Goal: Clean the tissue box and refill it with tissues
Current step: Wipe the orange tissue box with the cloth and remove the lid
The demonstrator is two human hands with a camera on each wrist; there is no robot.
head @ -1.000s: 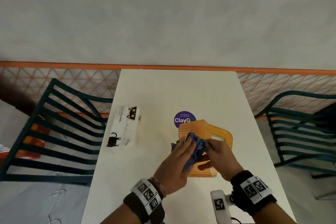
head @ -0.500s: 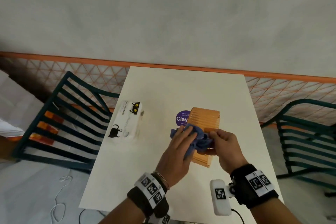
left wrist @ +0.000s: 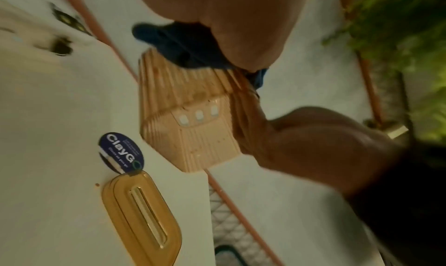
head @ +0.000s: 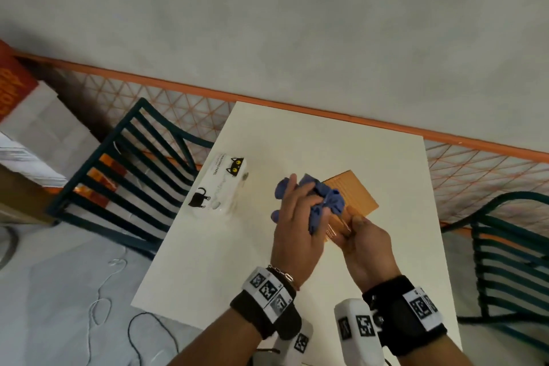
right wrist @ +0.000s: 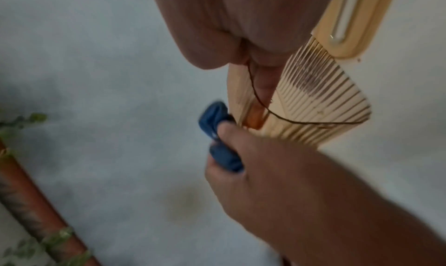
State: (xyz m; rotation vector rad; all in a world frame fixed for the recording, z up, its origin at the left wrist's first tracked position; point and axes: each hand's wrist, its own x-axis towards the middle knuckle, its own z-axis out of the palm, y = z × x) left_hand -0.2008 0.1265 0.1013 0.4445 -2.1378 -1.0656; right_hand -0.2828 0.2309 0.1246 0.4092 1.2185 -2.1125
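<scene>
We are holding the ribbed orange box (head: pixel 353 193) up off the white table (head: pixel 312 140), tilted, its long axis running from our right hand (head: pixel 367 244) away toward the wall (head: pixel 297 24) and to the right; the wrist views show its open mouth facing our hands. Our right hand is gripping the box's near end, fingers curled round the rim. Our left hand (head: pixel 297 223) is clutching a blue cloth (head: pixel 325 200) and pressing it against the box's left side. The lid (left wrist: pixel 142 214) is lying flat on the table beneath the box, beside a purple sticker (left wrist: pixel 120 152). A tissue pack (head: pixel 218 184) is lying left of the box, well apart, close to the table's left edge. Beyond the box, bare tabletop is reaching to an orange rail (head: pixel 326 114) at the wall. Dark slatted chairs (head: pixel 130 172) are standing on both sides of the table.
</scene>
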